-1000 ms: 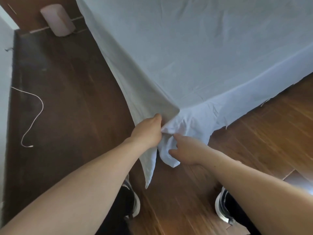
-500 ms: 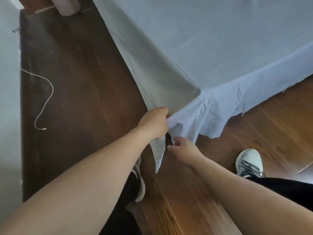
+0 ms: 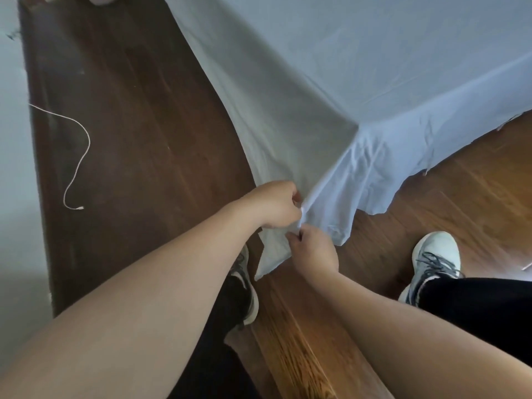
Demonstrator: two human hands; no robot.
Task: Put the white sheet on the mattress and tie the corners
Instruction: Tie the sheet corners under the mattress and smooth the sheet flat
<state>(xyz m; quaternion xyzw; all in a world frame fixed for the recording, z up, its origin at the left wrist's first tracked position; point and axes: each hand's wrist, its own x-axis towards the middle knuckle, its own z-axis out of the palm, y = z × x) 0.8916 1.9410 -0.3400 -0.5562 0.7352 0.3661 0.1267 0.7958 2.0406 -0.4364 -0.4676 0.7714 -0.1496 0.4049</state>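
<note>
The white sheet (image 3: 374, 67) is spread over the mattress, which is hidden under it. The sheet hangs down over the near corner of the bed, and the loose cloth there is gathered up. A loose point of the cloth hangs down toward the wooden floor (image 3: 138, 145).

The gathered cloth is gripped by the left hand (image 3: 276, 204), with the fingers curled tight around it. Just below, the same bunch is pinched by the right hand (image 3: 313, 249) with curled fingers. The two hands are almost touching.

The sheet is likely to be light and very soft. It bends and folds with no push at all, so it will not break. It looks thin, and thin cloth can slip out of a loose grip. The hanging edge on the right looks rough and a bit frayed, so a hard pull there may tear it.

The best place to be held is likely the bunched part right at the corner, where the cloth is thick. The hanging point can then be used for the knot. No knot is seen yet.

A white cable (image 3: 77, 156) lies on the floor, well apart from the bed.
</note>
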